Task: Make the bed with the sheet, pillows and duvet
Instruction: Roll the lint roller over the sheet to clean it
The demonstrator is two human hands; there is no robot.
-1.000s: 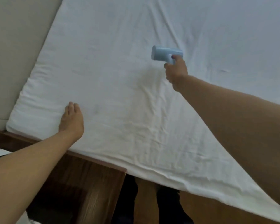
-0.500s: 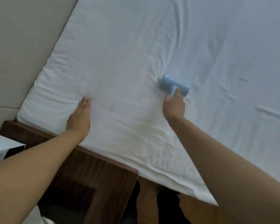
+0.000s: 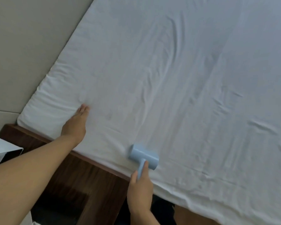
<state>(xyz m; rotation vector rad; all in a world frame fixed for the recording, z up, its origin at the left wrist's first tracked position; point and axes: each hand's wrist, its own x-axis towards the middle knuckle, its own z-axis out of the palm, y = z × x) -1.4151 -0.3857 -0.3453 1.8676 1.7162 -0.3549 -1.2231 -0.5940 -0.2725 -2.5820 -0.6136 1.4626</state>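
Observation:
A white sheet (image 3: 177, 78) covers the mattress and fills most of the view, creased in the middle and along the near edge. My left hand (image 3: 75, 125) lies flat on the sheet near the mattress corner, fingers together and pointing away. My right hand (image 3: 139, 192) grips the handle of a light blue lint roller (image 3: 143, 155), whose head rests on the sheet close to the near edge. No pillows or duvet are in view.
A dark wooden bedside unit (image 3: 88, 184) stands against the near edge of the bed. A beige padded headboard (image 3: 26, 46) runs along the left. A white box (image 3: 2, 150) sits at the far left.
My right hand has pulled the lint roller across the sheet from the middle of the bed back to the near edge. My left hand has stayed pressed near the corner.

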